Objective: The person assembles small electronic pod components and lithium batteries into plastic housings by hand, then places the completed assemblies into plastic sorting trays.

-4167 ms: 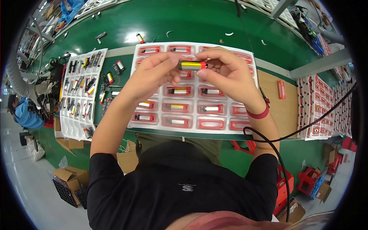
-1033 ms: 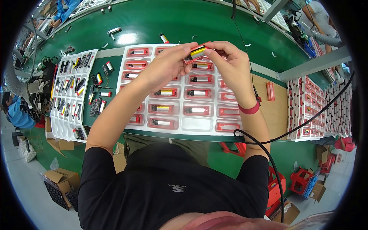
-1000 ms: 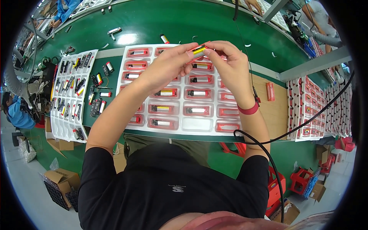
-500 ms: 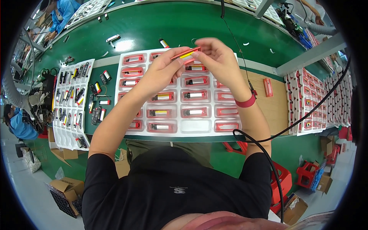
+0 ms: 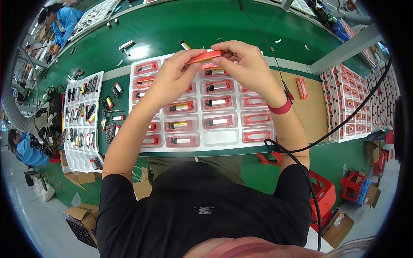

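Bright, even overhead light, a glare patch on the green bench (image 5: 180, 26) near its far edge; fisheye bends the rim.

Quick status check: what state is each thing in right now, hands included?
Left hand: shut on red case, pinching its left end.
Right hand: shut on red case, pinching its right end.
Red case: held above the tray, roughly level.
White tray: flat on the belt, most pockets filled, one front pocket empty.
Side tray: flat, holding small dark parts.
Loose red case: lying on the brown board, untouched.
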A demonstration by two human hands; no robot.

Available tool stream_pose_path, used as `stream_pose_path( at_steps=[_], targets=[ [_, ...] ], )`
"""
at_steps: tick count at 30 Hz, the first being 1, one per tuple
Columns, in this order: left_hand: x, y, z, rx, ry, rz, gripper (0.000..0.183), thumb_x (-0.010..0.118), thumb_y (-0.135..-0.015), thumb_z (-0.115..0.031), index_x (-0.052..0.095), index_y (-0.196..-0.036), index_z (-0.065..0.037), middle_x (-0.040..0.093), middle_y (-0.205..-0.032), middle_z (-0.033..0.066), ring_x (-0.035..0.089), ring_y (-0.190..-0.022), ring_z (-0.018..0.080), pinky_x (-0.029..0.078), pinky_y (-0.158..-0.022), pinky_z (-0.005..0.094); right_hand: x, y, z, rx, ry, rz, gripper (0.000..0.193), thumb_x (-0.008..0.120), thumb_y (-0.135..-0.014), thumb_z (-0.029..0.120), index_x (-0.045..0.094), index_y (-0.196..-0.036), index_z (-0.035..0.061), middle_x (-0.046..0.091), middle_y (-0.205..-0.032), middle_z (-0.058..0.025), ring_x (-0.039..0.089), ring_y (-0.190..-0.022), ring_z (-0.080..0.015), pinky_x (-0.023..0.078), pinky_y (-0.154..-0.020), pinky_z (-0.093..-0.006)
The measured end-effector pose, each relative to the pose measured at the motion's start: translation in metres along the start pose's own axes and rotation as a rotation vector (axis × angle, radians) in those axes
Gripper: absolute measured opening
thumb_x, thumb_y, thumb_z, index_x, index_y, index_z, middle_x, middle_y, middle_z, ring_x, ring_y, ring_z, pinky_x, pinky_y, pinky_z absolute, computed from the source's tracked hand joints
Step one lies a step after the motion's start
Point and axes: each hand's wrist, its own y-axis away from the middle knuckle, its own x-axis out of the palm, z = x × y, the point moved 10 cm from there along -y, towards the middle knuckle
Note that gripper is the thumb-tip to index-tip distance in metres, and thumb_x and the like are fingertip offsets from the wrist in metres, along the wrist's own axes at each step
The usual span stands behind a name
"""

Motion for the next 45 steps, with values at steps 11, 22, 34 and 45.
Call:
stream_pose_path(
  at_steps=[11,22,34,45],
  targets=[
    [0.005,-0.001,0.013,-0.287,-0.049,0.167,0.038,0.056,-0.101,-0.009,0.059,-0.137,0.003,0.069,-0.103,0.0046,0.062,-0.088,0.0074,0.051,-0.079,0.0242,0.014,-0.001,-0.018,0.111,0.037,0.059,0.024,0.070,-0.092,0.011,0.069,-0.109,-0.0058,0.074,-0.093,-0.0146,0.072,-0.081,-0.0202,0.056,-0.071,-0.0312],
    [-0.038,0.020,-0.048,0.276,0.299,-0.234,0.050,0.067,-0.089,0.006,0.057,-0.138,0.002,0.069,-0.124,0.0166,0.070,-0.110,0.0231,0.057,-0.095,0.0362,0.004,0.030,0.083,-0.672,0.283,-0.239,0.042,0.072,-0.076,-0.009,0.062,-0.116,0.0027,0.067,-0.112,-0.0179,0.068,-0.102,-0.0327,0.057,-0.084,-0.0389],
    [-0.032,0.037,-0.095,0.624,0.001,-0.316,0.037,0.068,-0.080,0.005,0.067,-0.117,0.000,0.074,-0.117,0.0157,0.071,-0.108,0.0293,0.057,-0.093,0.0378,0.002,0.049,0.084,-0.704,0.101,-0.336,0.041,0.071,-0.079,-0.008,0.061,-0.118,0.0029,0.065,-0.114,-0.0181,0.066,-0.100,-0.0303,0.055,-0.084,-0.0379],
    [-0.017,0.035,-0.095,0.611,0.179,-0.327,0.030,0.060,-0.092,0.004,0.058,-0.122,0.000,0.066,-0.123,0.0171,0.065,-0.111,0.0259,0.053,-0.097,0.0372,0.007,0.046,0.078,-0.585,-0.235,-0.295,0.032,0.057,-0.097,-0.007,0.049,-0.126,0.0019,0.056,-0.125,-0.0158,0.056,-0.112,-0.0199,0.049,-0.096,-0.0326]
  ],
)
